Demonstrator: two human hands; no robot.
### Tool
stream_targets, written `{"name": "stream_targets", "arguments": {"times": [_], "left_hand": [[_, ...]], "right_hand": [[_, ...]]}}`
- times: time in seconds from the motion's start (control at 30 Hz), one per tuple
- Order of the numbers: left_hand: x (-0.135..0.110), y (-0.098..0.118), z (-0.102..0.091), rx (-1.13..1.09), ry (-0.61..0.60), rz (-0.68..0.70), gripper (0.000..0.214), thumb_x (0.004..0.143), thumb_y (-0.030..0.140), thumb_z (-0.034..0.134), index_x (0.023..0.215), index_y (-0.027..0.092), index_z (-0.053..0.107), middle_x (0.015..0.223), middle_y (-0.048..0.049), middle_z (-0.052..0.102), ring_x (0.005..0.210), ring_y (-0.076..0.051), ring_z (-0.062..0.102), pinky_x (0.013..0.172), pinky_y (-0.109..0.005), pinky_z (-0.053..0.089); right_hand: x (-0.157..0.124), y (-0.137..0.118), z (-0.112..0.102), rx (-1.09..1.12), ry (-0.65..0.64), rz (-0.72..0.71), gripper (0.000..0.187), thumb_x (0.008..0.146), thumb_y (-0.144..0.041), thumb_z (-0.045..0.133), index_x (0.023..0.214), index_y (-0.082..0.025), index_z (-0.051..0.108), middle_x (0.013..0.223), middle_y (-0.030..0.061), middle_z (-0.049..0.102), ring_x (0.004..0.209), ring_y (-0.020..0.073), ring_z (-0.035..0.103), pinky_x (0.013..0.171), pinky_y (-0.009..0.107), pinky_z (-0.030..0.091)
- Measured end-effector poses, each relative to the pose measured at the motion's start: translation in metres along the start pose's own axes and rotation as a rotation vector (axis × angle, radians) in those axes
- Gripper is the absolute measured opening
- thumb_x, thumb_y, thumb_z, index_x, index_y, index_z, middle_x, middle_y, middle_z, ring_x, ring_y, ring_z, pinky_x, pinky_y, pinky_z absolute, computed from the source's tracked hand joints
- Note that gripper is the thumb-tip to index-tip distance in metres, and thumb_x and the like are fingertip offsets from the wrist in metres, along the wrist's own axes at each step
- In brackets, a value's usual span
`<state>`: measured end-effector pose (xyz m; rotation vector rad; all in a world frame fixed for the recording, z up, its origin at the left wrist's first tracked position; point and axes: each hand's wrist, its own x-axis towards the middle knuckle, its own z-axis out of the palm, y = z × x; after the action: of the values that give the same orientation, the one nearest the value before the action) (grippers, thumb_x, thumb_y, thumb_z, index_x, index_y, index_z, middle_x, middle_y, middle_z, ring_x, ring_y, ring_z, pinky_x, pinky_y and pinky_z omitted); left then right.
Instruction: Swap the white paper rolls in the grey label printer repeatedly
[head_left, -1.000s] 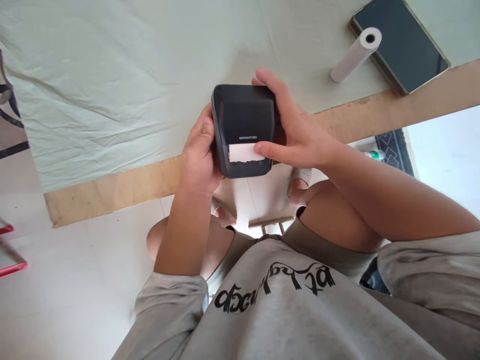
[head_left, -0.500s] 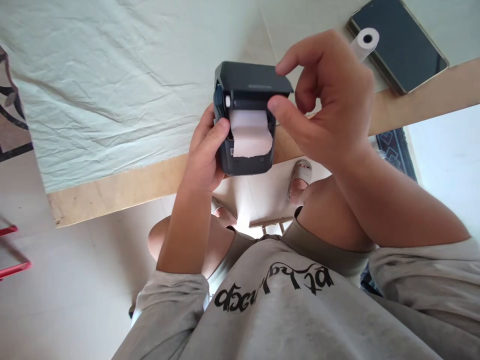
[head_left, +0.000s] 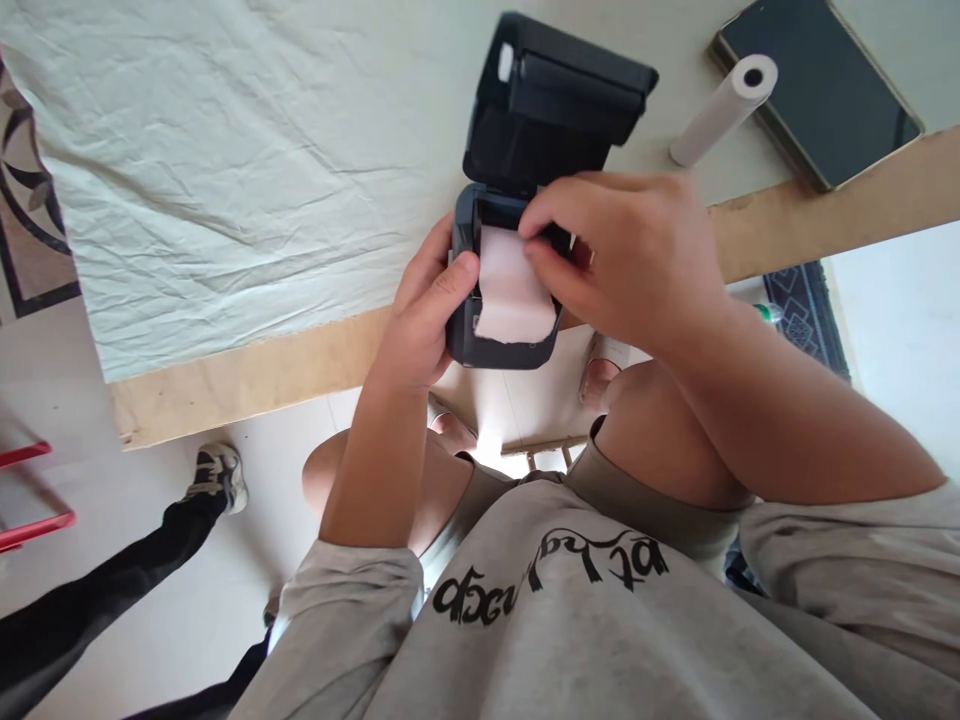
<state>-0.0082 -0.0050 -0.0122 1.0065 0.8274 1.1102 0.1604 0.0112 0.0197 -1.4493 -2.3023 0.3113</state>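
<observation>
Right hand (head_left: 637, 260), centre frame: fingers (head_left: 541, 252) curled down, tips on the white paper (head_left: 514, 300) at the mouth of the roll bay. Looks like a pinch on the paper's upper edge, but the tips hide the contact, so grip vs. plain press: can't tell.

Left hand (head_left: 421, 325), just left of centre: wrapped around the left side of the printer (head_left: 499, 355), thumb across the front corner touching the paper's left edge, other fingers behind the body. Firm hold.

Printer is held in the air over the near table (head_left: 262, 370) edge, centre frame. Its lid (head_left: 559, 95) is swung fully open, standing up toward the top of the frame. The paper strip hangs down over the printer's front, its lower edge torn.

Upper right: spare roll (head_left: 721, 108) lies on the pale cloth (head_left: 225, 150), touching a dark tablet (head_left: 821, 95). Both well apart from the hands.

Lower left: another person's black-trousered leg (head_left: 90, 600) and shoe (head_left: 219, 475) on the floor.
</observation>
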Motion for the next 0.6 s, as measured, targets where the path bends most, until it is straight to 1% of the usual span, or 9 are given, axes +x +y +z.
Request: {"name": "stream_targets", "arguments": {"times": [0.1,0.13,0.2,0.3,0.37,0.4,0.47,0.53,0.6], "left_hand": [[0.0,0.0,-0.002,0.04,-0.066,0.004,0.03,0.082,0.037,0.052,0.109,0.027,0.055,0.106,-0.0034,0.061,0.125,-0.032,0.037,0.092,-0.043,0.044],[0.0,0.0,-0.003,0.057,-0.081,0.0,0.03,0.082,0.037,0.051,0.11,0.027,0.055,0.108,-0.0032,0.061,0.126,-0.032,0.036,0.092,-0.043,0.044],[-0.001,0.0,-0.003,0.075,-0.086,-0.003,0.03,0.083,0.035,0.049,0.111,0.026,0.054,0.11,-0.0029,0.059,0.127,-0.03,0.035,0.095,-0.042,0.043],[-0.002,-0.001,-0.001,0.034,-0.026,0.019,0.028,0.086,0.032,0.044,0.111,0.023,0.052,0.112,-0.0023,0.057,0.126,-0.027,0.038,0.099,-0.04,0.041],[-0.002,-0.002,-0.001,-0.005,0.032,0.028,0.028,0.087,0.032,0.043,0.112,0.023,0.051,0.11,-0.0018,0.056,0.122,-0.025,0.043,0.098,-0.038,0.041],[-0.002,-0.003,-0.001,-0.019,0.063,0.021,0.028,0.087,0.033,0.044,0.112,0.024,0.05,0.108,-0.0013,0.057,0.119,-0.024,0.045,0.097,-0.037,0.042],[-0.001,-0.003,-0.001,-0.043,0.119,-0.006,0.028,0.086,0.036,0.044,0.111,0.025,0.049,0.104,-0.001,0.059,0.115,-0.024,0.05,0.093,-0.036,0.044],[0.0,-0.003,-0.001,-0.068,0.157,-0.036,0.027,0.086,0.038,0.043,0.11,0.025,0.049,0.102,-0.0012,0.06,0.113,-0.024,0.052,0.091,-0.035,0.046],[0.001,-0.003,-0.002,-0.084,0.179,-0.056,0.028,0.086,0.04,0.042,0.109,0.025,0.049,0.1,-0.0014,0.06,0.113,-0.024,0.052,0.088,-0.035,0.049]], "right_hand": [[-0.002,-0.002,0.001,-0.076,-0.116,0.02,0.02,0.075,-0.031,0.049,0.093,-0.027,0.057,0.072,-0.0006,0.061,0.057,0.012,0.048,0.053,0.027,0.027],[-0.002,-0.003,0.0,-0.062,-0.139,0.017,0.024,0.074,-0.032,0.051,0.097,-0.028,0.055,0.073,-0.0005,0.062,0.057,0.0121,0.048,0.052,0.026,0.026],[-0.003,-0.002,-0.002,0.035,-0.165,0.012,0.029,0.071,-0.031,0.054,0.1,-0.028,0.055,0.077,-0.0014,0.063,0.057,0.0108,0.048,0.053,0.026,0.029],[-0.002,0.001,-0.007,0.311,-0.156,-0.012,0.026,0.067,-0.025,0.058,0.093,-0.025,0.057,0.082,-0.0033,0.062,0.056,0.006,0.046,0.052,0.022,0.033],[0.001,0.006,-0.008,0.607,-0.13,-0.026,0.025,0.066,-0.021,0.056,0.091,-0.022,0.058,0.083,-0.0025,0.059,0.056,0.0046,0.045,0.049,0.02,0.034],[0.003,0.01,-0.007,0.778,-0.107,0.002,0.025,0.066,-0.02,0.053,0.09,-0.021,0.058,0.08,-0.0016,0.057,0.055,0.0051,0.045,0.047,0.02,0.035],[0.007,0.019,-0.003,1.058,-0.05,0.118,0.023,0.065,-0.019,0.044,0.086,-0.02,0.055,0.072,-0.0005,0.05,0.054,0.0069,0.044,0.045,0.021,0.035],[0.011,0.029,0.003,1.168,0.001,0.248,0.023,0.064,-0.021,0.035,0.082,-0.02,0.05,0.065,0.0001,0.041,0.051,0.0086,0.04,0.042,0.023,0.033],[0.013,0.037,0.009,1.14,0.029,0.304,0.02,0.066,-0.025,0.031,0.079,-0.02,0.045,0.064,0.0002,0.035,0.051,0.0093,0.038,0.038,0.022,0.029]]}}
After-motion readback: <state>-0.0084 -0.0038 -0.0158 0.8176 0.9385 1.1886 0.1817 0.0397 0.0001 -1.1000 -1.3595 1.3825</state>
